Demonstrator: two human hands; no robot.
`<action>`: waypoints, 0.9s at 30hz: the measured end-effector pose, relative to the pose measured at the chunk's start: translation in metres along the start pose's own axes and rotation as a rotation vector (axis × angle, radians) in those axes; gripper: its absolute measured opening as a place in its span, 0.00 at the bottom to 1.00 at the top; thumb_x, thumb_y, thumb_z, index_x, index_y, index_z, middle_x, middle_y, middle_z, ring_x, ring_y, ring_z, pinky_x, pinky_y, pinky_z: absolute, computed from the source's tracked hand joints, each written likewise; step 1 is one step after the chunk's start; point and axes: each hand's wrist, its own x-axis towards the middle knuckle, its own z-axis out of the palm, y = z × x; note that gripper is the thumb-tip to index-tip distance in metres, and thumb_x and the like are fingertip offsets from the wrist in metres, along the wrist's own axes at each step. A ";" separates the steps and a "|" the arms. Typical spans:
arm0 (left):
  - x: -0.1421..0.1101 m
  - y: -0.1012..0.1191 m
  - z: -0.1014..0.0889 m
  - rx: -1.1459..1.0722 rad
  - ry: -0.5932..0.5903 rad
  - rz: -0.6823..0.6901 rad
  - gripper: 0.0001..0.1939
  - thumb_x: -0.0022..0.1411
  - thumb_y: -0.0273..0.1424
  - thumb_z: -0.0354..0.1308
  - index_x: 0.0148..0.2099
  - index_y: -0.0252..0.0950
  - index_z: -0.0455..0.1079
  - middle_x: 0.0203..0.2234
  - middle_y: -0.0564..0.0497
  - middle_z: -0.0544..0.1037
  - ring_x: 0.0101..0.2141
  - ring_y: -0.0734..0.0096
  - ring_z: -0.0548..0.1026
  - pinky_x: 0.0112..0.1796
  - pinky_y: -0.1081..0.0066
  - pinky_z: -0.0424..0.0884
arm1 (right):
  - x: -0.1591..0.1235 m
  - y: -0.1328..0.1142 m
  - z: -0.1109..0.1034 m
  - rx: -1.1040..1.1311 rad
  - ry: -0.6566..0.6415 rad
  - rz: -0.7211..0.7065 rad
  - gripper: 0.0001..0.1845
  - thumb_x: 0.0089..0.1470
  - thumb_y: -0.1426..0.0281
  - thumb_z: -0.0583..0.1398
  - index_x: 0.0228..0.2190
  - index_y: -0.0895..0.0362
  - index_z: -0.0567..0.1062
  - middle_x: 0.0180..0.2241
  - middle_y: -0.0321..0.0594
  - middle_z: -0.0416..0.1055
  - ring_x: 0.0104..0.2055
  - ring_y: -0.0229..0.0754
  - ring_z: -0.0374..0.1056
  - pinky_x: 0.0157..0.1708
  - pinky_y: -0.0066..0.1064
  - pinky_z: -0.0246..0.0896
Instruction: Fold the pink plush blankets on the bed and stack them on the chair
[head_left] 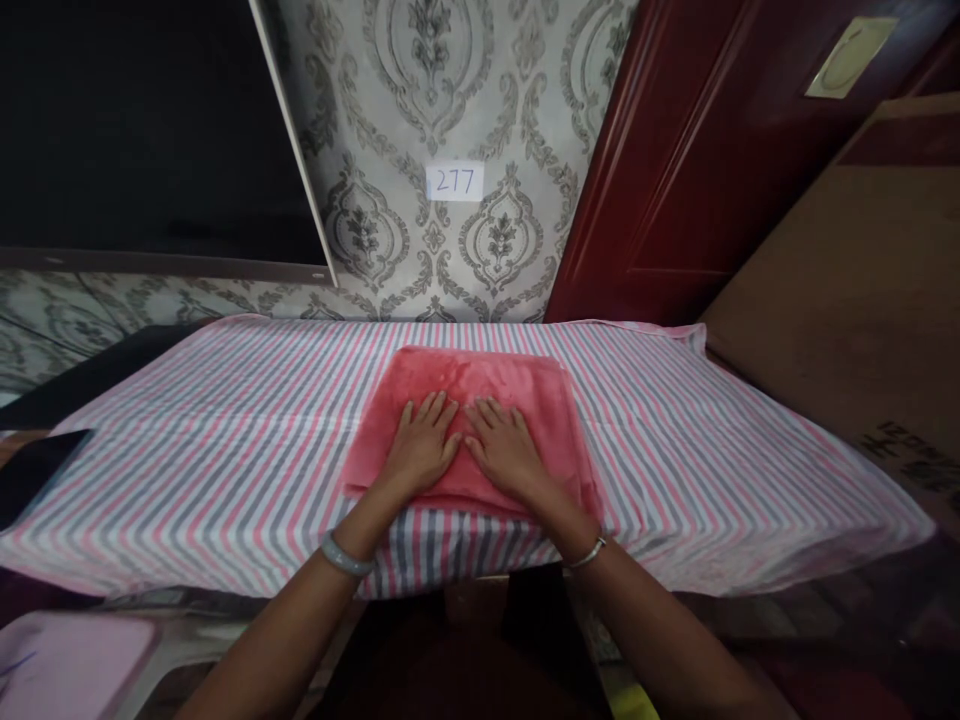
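Note:
A folded pink plush blanket (pixel 480 375) lies flat near the front edge of a table covered by a striped cloth (pixel 247 420). My left hand (pixel 421 442) rests palm down on its left half, fingers stretched out and pointing away from me. On the right half my right hand (pixel 504 445) lies flat in the same way, its thumb close to the left thumb. Neither hand grips anything. The blanket's layered edges show along its front and right side, and its middle is partly hidden under my hands.
Behind the table, a dark television screen (pixel 150 130) stands at the left, and a paper label reading 277 (pixel 454 181) is on the patterned wall. A dark red door (pixel 675 150) and a large cardboard box (pixel 847 290) are at the right. A dark flat object (pixel 37 475) lies at the left edge.

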 end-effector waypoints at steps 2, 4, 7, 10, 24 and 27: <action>-0.006 -0.011 -0.005 0.013 -0.004 -0.008 0.29 0.73 0.39 0.44 0.72 0.38 0.58 0.71 0.43 0.56 0.71 0.55 0.52 0.68 0.45 0.48 | -0.014 0.016 -0.001 -0.033 -0.007 0.053 0.31 0.69 0.60 0.48 0.69 0.56 0.57 0.72 0.44 0.48 0.74 0.50 0.41 0.70 0.53 0.37; -0.016 -0.026 -0.008 0.042 -0.001 -0.058 0.28 0.73 0.40 0.45 0.71 0.38 0.59 0.71 0.43 0.56 0.71 0.53 0.53 0.68 0.43 0.49 | -0.031 0.036 0.001 -0.079 0.013 0.104 0.32 0.69 0.59 0.48 0.69 0.58 0.58 0.72 0.45 0.48 0.74 0.51 0.41 0.70 0.53 0.36; -0.033 -0.049 -0.006 0.064 0.030 -0.154 0.28 0.73 0.40 0.44 0.71 0.37 0.58 0.71 0.43 0.55 0.71 0.50 0.52 0.66 0.41 0.54 | -0.053 0.060 0.009 -0.135 0.087 0.143 0.32 0.69 0.59 0.47 0.68 0.60 0.59 0.71 0.47 0.51 0.74 0.52 0.42 0.70 0.54 0.37; -0.044 -0.059 0.001 0.046 0.092 -0.200 0.29 0.72 0.40 0.44 0.71 0.38 0.58 0.71 0.44 0.56 0.70 0.47 0.53 0.65 0.41 0.57 | -0.063 0.068 0.016 -0.142 0.158 0.150 0.32 0.69 0.58 0.46 0.68 0.58 0.60 0.70 0.47 0.54 0.73 0.52 0.43 0.69 0.56 0.37; -0.031 0.000 -0.018 -0.015 0.100 -0.061 0.27 0.73 0.40 0.42 0.68 0.35 0.63 0.66 0.41 0.67 0.68 0.52 0.59 0.68 0.42 0.51 | -0.061 0.061 0.015 -0.088 0.180 0.170 0.31 0.69 0.60 0.46 0.67 0.60 0.61 0.70 0.47 0.53 0.73 0.53 0.43 0.69 0.55 0.37; -0.022 0.042 -0.011 -0.076 0.021 0.130 0.29 0.74 0.42 0.43 0.71 0.37 0.59 0.69 0.43 0.61 0.70 0.54 0.55 0.67 0.41 0.50 | -0.061 0.060 0.014 -0.092 0.189 0.171 0.31 0.69 0.60 0.46 0.67 0.59 0.62 0.70 0.47 0.54 0.73 0.53 0.44 0.69 0.55 0.37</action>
